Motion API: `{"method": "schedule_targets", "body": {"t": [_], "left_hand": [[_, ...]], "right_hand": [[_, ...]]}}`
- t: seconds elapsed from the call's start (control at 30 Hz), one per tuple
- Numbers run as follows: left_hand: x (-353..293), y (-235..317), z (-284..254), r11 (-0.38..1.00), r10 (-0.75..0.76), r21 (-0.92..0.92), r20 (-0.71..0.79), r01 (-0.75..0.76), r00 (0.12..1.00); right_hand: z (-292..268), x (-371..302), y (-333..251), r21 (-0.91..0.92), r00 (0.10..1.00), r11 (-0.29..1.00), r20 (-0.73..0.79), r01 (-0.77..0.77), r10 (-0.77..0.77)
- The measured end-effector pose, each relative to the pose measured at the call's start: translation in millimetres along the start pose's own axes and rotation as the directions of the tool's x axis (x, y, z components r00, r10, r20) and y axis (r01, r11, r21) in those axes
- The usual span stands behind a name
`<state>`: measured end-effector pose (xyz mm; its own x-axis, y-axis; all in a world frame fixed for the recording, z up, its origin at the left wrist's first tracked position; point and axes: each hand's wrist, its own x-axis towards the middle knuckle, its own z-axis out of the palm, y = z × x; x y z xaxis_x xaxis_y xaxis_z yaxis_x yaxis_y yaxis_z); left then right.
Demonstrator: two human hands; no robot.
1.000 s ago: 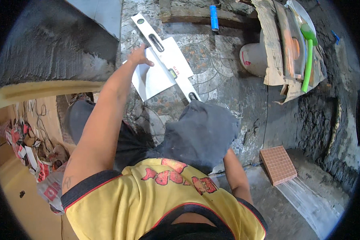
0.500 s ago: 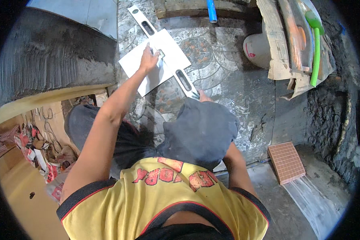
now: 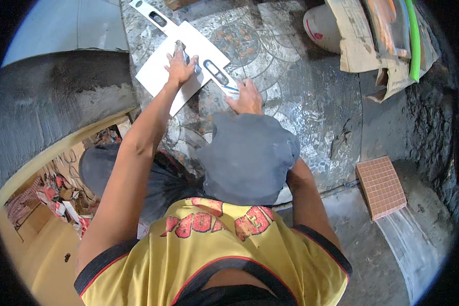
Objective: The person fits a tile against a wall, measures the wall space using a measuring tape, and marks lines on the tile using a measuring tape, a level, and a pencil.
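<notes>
A white square tile (image 3: 153, 71) lies on the patterned floor, set at an angle. Diagonally across it rests a white spirit level (image 3: 169, 26), its ends reaching past the tile on both sides. My left hand (image 3: 180, 67) lies with fingers spread over the tile and the middle of the level, hiding part of both. At the level's near end, my right hand (image 3: 248, 97) has its thumb and fingers round the tip. My raised right knee, in dark trousers, is just below that hand.
Old pebble-pattern flooring (image 3: 290, 107) surrounds the tile. At the far right, a white bucket (image 3: 321, 29) stands beside torn cardboard (image 3: 359, 48) and a green-handled tool (image 3: 414, 43). A stack of small-grid brown tiles (image 3: 381, 187) sits at right. A grey plastered ledge (image 3: 61, 102) borders the left.
My right hand has come out from behind the knee onto the level's near end. My left fingers have spread from a pointing pose. The whole view has shifted slightly.
</notes>
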<state>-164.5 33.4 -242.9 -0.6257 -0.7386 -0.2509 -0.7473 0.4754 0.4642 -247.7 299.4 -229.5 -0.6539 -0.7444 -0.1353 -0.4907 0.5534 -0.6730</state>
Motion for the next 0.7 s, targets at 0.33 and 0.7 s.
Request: {"method": "schedule_targets", "body": {"t": [0.33, 0.7], "left_hand": [[2, -2, 10, 1.000, -0.017, -0.007, 0.021, 0.017, 1.000], [-1, 3, 9, 1.000, -0.011, 0.000, 0.030, 0.011, 0.999]], "right_hand": [[-1, 8, 5, -0.011, 0.994, 0.997, -0.083, 0.072, -0.072], [5, 8, 11, 0.023, 0.989, 0.996, -0.122, 0.085, -0.081]]}}
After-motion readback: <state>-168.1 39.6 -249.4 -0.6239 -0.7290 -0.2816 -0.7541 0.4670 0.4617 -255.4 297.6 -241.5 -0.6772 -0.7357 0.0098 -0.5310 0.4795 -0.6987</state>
